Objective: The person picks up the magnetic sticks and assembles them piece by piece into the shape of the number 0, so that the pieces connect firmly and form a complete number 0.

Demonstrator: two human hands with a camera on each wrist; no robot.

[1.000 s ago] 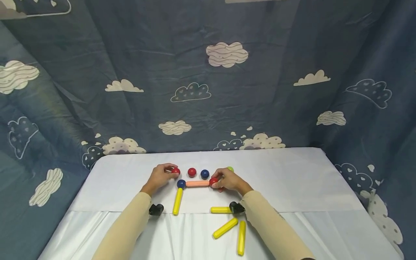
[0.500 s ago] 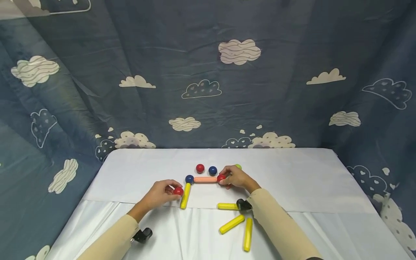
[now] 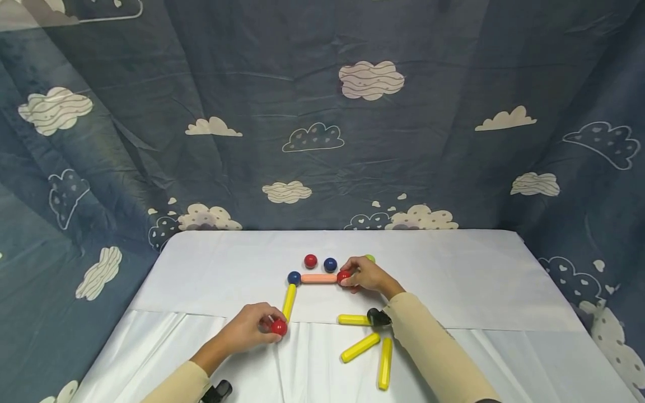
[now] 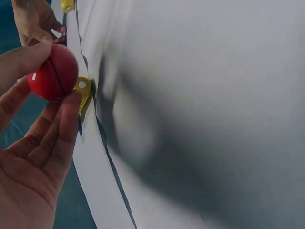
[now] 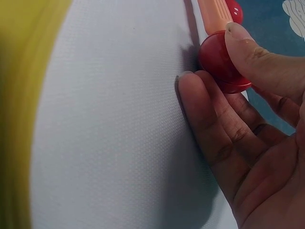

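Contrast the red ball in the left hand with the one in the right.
The left-hand ball is nearer the head camera; the right-hand ball is farther off. The left-hand ball is by the near end of a yellow stick; the right-hand ball meets the orange stick. Both are red, round and pinched.

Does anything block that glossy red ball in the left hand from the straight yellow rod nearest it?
Nothing visible does: the left hand holds the glossy red ball right beside the near end of the straight yellow rod, fingertips close by. Whether ball and rod touch, I cannot tell.
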